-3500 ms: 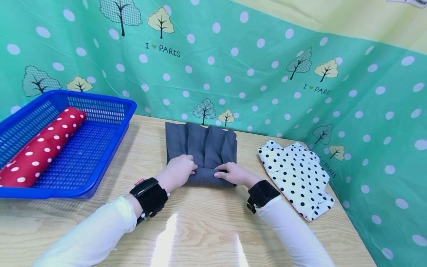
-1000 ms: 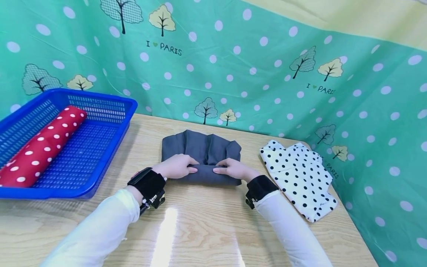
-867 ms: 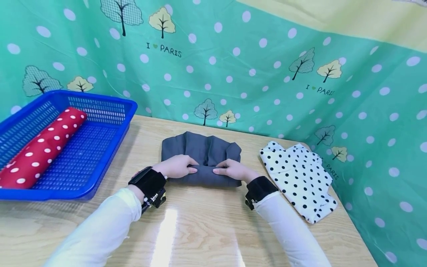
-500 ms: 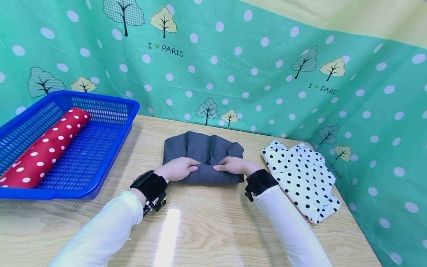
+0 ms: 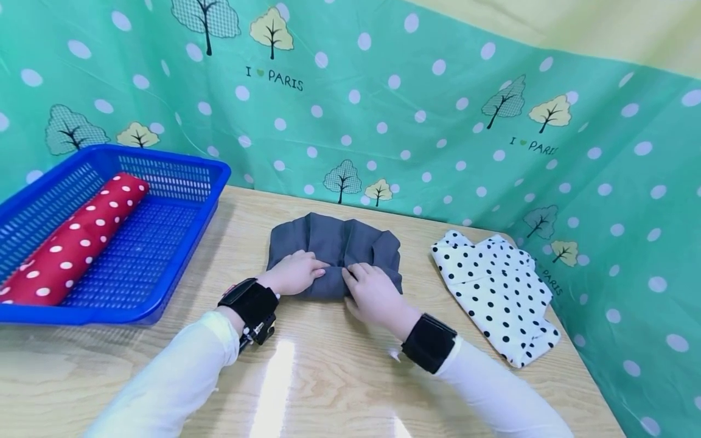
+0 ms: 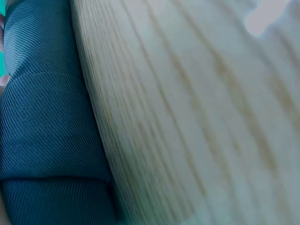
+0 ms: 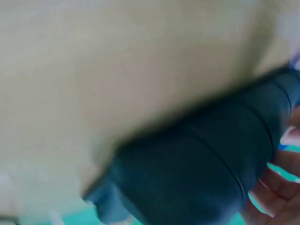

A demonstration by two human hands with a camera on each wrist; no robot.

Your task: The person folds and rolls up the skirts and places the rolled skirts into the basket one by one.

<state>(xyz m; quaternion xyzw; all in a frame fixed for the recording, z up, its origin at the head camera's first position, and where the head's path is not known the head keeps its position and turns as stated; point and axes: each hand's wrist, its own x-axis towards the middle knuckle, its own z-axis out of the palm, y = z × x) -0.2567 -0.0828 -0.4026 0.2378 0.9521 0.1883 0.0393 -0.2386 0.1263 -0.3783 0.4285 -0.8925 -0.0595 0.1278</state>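
Both hands on grey cloth (image 5: 335, 243), rolled further than before; left hand (image 5: 294, 274) curled over roll, right hand (image 5: 372, 296) shifted nearer, fingers gripping it.

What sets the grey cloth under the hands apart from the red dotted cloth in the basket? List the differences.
The grey cloth is plain; the red dotted cloth has white spots. The grey cloth lies on the wooden table, only partly rolled, its far part flat; the red one is a finished roll inside the blue basket. The left hand and right hand rest on the grey cloth's roll; nothing touches the red one. Both are fabric being rolled lengthwise.
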